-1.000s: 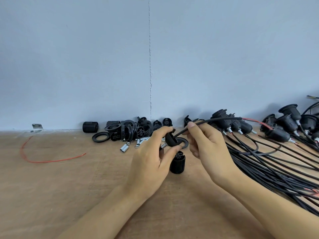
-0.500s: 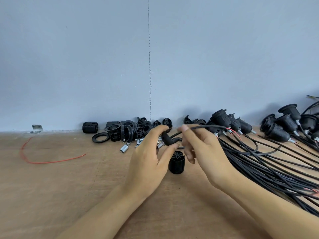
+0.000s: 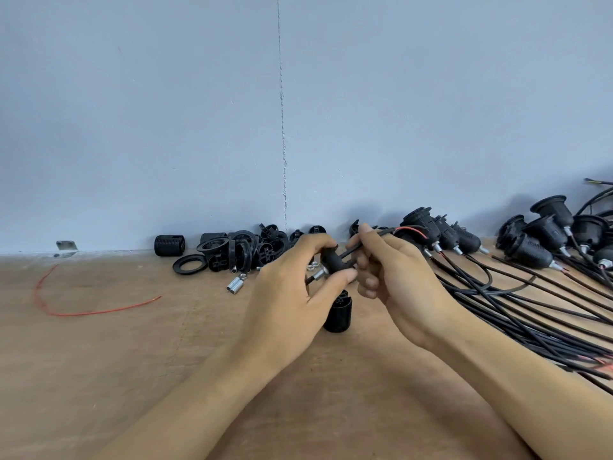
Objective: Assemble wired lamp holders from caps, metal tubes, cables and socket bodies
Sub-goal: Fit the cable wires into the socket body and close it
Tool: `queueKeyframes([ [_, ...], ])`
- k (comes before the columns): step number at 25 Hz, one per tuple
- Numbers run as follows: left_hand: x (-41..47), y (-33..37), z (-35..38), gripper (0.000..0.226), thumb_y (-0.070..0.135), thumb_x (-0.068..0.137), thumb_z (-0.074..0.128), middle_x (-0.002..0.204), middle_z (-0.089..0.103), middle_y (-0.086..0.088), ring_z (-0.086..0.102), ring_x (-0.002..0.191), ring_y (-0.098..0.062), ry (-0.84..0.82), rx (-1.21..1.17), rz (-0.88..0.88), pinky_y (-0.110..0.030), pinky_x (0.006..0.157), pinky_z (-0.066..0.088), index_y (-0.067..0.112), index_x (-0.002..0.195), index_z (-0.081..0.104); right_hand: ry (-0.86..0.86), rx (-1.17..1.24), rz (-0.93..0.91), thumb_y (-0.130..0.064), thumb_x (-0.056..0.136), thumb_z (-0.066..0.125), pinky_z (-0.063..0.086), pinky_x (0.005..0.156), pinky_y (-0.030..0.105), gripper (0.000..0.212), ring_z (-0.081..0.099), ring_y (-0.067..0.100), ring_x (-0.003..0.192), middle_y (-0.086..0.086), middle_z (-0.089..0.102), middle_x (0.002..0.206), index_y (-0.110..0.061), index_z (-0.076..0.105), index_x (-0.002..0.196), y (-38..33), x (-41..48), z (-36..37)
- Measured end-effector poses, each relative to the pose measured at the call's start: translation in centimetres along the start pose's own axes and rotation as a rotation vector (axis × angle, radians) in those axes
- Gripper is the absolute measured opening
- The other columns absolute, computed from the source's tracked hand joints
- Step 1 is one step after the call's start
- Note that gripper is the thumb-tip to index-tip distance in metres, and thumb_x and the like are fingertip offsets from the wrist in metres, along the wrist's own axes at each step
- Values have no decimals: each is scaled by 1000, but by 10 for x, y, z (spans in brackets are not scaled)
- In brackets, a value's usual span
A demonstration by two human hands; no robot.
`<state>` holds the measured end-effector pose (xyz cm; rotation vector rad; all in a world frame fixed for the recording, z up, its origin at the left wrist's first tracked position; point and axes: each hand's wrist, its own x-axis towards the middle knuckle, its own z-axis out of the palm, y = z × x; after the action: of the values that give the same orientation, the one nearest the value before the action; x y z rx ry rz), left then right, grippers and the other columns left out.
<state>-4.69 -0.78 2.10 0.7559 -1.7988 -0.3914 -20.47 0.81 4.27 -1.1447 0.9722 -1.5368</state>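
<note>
Cap, small and black, is up in the air between the two hands, a little above the table. The left hand pinches it. The pointer finger curls over the top and the thumb pushes up from below. A short shiny metal tube sticks out of the cap toward 8 o'clock. A thin black cable comes out of the cap toward 2 o'clock. The right hand pinches this cable between thumb and pointer finger, and its other fingers are curled in close beside the cap. At 6 o'clock from the cap, a socket body stands upright on the table. A pile of black parts lies by the wall at 10 o'clock, with two loose tubes just in front of it. Finished lamp holders lie at 3 o'clock, and their long cables spread across the table. A loose red wire lies far off at 9 o'clock.
</note>
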Motion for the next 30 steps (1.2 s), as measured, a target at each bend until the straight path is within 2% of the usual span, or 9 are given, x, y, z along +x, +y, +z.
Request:
queueKeyframes([
  [1,4,6,-1,25,34,86,80,99,69,29,67,84,7,-34,-88,-64,-9,69,47,38,102,62,-20,45,33,-36,102,54,32,44,21,35,33,10,46,-4,45,60,-18,70,76,-2,1,-1],
  [5,19,25,-1,29,36,85,81,74,73,7,57,44,-14,-190,-454,-471,-20,45,41,17,100,64,-35,114,117,-45,98,56,28,44,21,43,25,8,47,-7,31,55,-25,58,61,-2,2,-2],
  [8,21,29,1,39,30,71,85,66,68,-2,63,53,-17,-253,-729,-661,-23,49,48,6,91,62,2,-48,92,-54,96,58,26,45,23,44,25,11,49,-6,32,57,-22,52,66,-1,3,-6],
  [13,18,20,6,22,9,70,78,87,75,-17,77,85,-29,-105,-1161,-723,-33,72,62,8,80,59,-42,-190,73,-50,104,44,36,41,26,50,45,16,48,0,51,60,-21,67,71,8,-1,-3],
  [15,19,10,5,25,8,69,78,91,77,-13,77,90,-27,-7,-1138,-702,-32,76,63,12,81,57,-135,-135,180,-51,103,44,36,37,23,47,48,17,45,4,63,71,-19,73,83,5,0,-5],
  [18,22,-1,1,32,14,65,81,87,75,-7,72,80,-19,89,-983,-678,-26,66,59,16,87,58,-195,-247,197,-40,100,56,22,37,17,32,33,10,40,7,64,77,-12,67,91,-1,1,-14],
  [23,23,-15,-1,48,7,73,82,86,76,-6,72,77,-22,225,-1019,-720,-26,64,60,10,114,57,120,-832,-134,-41,96,62,36,51,18,24,47,1,49,-6,69,64,-24,68,79,-7,8,-25],
  [26,20,-22,1,42,4,84,76,81,76,-1,73,73,-17,256,-1002,-744,-24,65,60,11,123,62,282,-1042,-160,-42,96,59,43,58,27,24,58,0,59,-12,71,67,-29,66,77,-8,12,-39],
  [30,11,-27,9,38,9,87,77,88,79,2,75,82,-14,171,-809,-724,-22,69,59,15,123,69,352,-1413,-200,-39,99,52,40,69,33,20,64,20,84,-9,71,81,-29,67,91,4,13,-47],
])
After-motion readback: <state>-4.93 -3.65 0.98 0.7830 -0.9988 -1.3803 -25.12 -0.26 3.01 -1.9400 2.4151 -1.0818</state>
